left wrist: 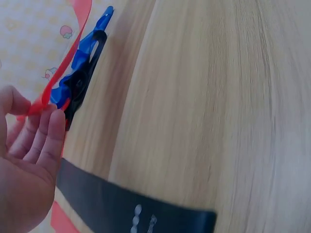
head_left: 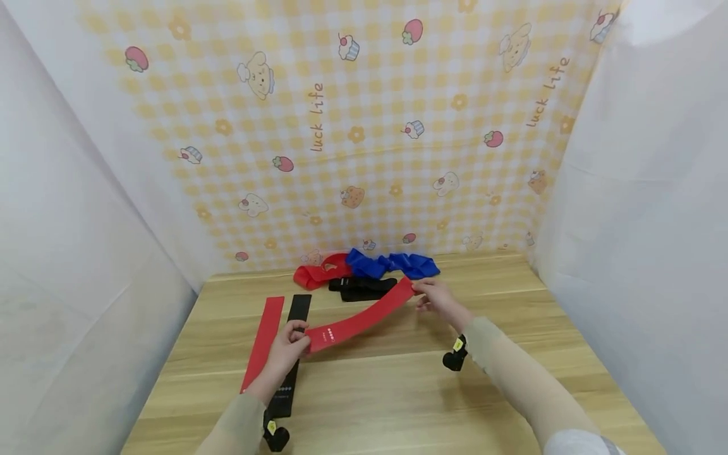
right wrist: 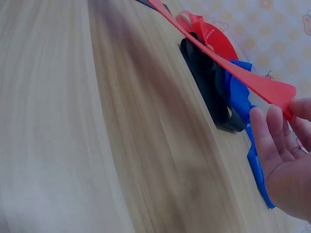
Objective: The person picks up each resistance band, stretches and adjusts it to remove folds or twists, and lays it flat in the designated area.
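A red resistance band point(head_left: 361, 320) with white print near one end hangs between my two hands, sagging slightly above the table. My left hand point(head_left: 287, 346) pinches its left end between thumb and fingers. The right hand point(head_left: 440, 298) pinches the other end, higher and farther back. In the left wrist view, the left hand point(left wrist: 31, 150) holds the band edge-on at the frame's left. The right wrist view shows the right hand point(right wrist: 286, 155) with thumb and forefinger on the band's end point(right wrist: 272, 91). Beneath the left forearm lie a flat black band point(head_left: 298, 309) and another flat red band point(head_left: 266, 335).
At the table's back lie a crumpled red band point(head_left: 313, 275), a twisted blue band point(head_left: 392, 264) and folded black bands point(head_left: 364, 291). A patterned cloth point(head_left: 364, 133) hangs behind the wooden table point(head_left: 387, 404). White sheets point(head_left: 637, 189) stand at both sides.
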The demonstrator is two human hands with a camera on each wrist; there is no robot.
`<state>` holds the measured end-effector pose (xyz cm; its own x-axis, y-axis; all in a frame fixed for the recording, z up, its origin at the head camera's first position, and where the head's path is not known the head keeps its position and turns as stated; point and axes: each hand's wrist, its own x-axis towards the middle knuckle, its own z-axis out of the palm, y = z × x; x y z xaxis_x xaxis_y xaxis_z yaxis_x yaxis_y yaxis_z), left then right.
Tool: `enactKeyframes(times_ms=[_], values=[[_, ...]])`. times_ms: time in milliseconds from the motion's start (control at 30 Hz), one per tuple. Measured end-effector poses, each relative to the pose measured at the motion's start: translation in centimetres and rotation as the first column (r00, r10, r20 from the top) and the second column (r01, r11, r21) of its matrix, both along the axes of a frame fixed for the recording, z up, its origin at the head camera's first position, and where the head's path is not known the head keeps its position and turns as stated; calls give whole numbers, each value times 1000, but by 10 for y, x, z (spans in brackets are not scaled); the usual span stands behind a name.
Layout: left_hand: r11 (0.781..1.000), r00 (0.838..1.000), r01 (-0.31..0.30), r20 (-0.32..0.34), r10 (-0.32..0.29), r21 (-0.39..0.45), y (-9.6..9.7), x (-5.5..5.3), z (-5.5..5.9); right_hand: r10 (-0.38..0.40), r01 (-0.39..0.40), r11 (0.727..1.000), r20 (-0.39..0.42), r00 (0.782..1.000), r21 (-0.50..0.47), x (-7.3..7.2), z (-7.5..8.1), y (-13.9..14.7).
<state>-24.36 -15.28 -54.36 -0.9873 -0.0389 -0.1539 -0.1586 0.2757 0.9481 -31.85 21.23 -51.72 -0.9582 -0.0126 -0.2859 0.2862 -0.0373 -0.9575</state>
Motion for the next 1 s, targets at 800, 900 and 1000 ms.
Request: enactKeyframes(times_ms=[800, 900, 1000], values=[[893, 898, 422, -65, -436, -154, -17, 35, 11, 54, -54, 997, -11, 999, -46, -19, 19, -25], [889, 895, 432, -46, -443, -151, -20, 40, 9, 46, -46, 997, 7, 999, -70, -17, 17, -30], [884, 889, 449, -35, -457, -133, -22, 45, 8, 41, -40, 995, 15, 999, -87, -16, 15, -34]])
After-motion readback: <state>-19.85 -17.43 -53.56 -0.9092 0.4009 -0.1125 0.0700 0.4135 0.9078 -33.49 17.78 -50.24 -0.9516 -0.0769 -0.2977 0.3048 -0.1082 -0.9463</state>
